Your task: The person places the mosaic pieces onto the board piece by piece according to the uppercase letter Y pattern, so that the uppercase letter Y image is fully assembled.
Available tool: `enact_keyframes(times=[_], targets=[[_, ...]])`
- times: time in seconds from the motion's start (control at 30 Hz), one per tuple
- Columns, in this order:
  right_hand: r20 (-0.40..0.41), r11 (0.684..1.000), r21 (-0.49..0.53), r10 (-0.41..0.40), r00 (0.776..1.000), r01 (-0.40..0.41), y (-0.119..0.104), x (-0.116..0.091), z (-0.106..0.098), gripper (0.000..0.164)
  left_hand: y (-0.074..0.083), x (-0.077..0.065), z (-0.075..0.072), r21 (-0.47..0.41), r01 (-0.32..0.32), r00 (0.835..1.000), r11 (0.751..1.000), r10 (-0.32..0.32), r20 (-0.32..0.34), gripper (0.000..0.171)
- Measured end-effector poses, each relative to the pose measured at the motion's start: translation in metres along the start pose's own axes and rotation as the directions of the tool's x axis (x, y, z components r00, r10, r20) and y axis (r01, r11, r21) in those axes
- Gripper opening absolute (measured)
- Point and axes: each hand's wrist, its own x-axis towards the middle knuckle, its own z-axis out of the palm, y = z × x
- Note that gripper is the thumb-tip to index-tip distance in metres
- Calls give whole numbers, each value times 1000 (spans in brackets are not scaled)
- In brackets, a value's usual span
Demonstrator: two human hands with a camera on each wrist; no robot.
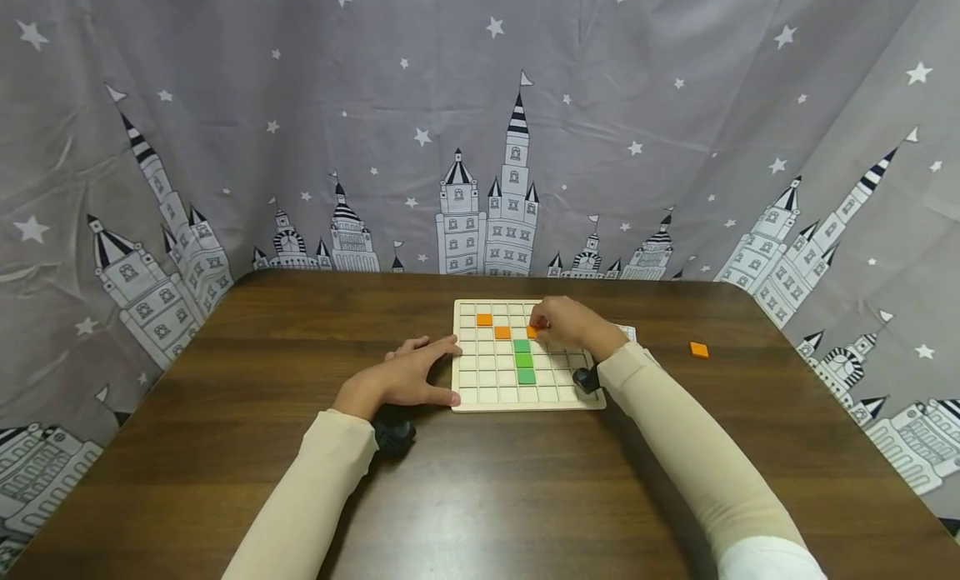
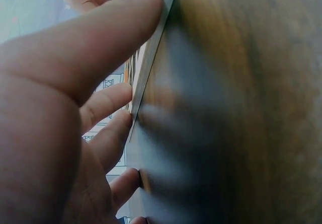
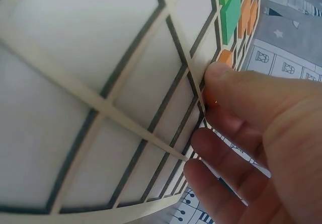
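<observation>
A pale wooden grid board (image 1: 487, 394) lies on the table. My left hand (image 1: 405, 377) is at its left side, fingers spread, the thumb touching the near left corner and fingertips along the edge. Over the board's far right part, my right hand (image 1: 576, 322) pinches an orange tile (image 1: 532, 332) at a grid square; its fingers partly hide the tile. In the right wrist view, the thumb covers some of that orange tile (image 3: 226, 58). Two other orange tiles, one farther left (image 1: 484, 320) and one nearer the middle (image 1: 502, 333), sit in squares. Several green tiles (image 1: 523, 360) form a column.
A loose orange tile (image 1: 699, 349) lies on the dark wooden table (image 1: 480, 488) to the right. Part of a white printed card (image 1: 628, 333) shows behind the right wrist. A grey curtain (image 1: 315, 147) with castles and stars hangs behind the table.
</observation>
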Motion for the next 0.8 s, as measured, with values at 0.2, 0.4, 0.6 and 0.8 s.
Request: enact_keyframes(times=[0.2,0.4,0.6,0.8], targets=[[15,1000,4,30,999,-30,-1,3,-1,8,0,-1,0,-8,7,1000,1000,-7,1,80],[10,1000,0,22,1000,-22,2,6,-1,5,0,-1,0,-10,6,1000,1000,-6,-2,80],[18,999,5,42,999,-42,4,8,-2,7,0,0,-1,-5,4,1000,1000,-4,-5,81],[37,998,-3,62,997,-62,4,10,-1,9,0,0,0,-6,9,1000,1000,-9,0,81]])
